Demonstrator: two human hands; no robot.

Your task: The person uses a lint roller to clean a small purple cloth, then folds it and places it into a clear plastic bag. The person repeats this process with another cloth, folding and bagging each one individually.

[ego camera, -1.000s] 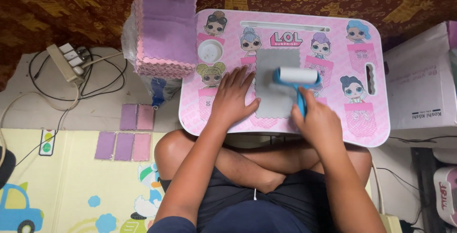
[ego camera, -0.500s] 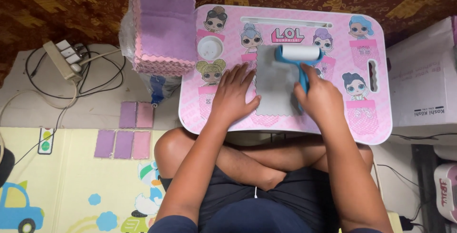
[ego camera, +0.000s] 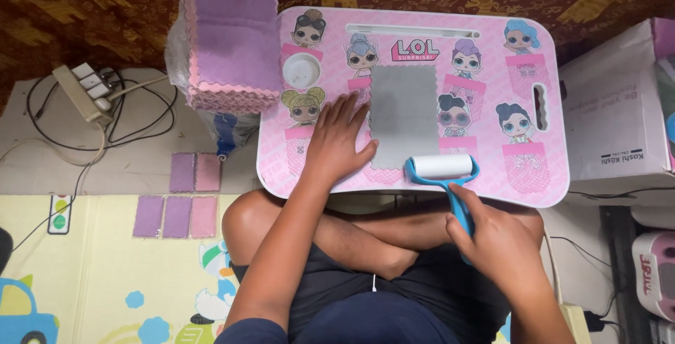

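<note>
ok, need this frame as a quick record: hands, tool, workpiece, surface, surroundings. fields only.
left hand: flat on the lap table, fingers at the left edge of the grey sheet
right hand: gripping the roller's blue handle
roller: white drum, at the table's near edge, just right of the sheet's near end
grey sheet: lies flat, mid-table
lap table: pink, cartoon dolls printed on it, over crossed legs
stack of pink and purple sheets: left of the table
loose sheets: on the floor, left

Left hand [ego camera: 337, 143] presses the grey sheet [ego camera: 404, 108] on the pink lap table [ego camera: 541, 175]; right hand [ego camera: 496, 238] holds a blue roller [ego camera: 443, 168].
</note>
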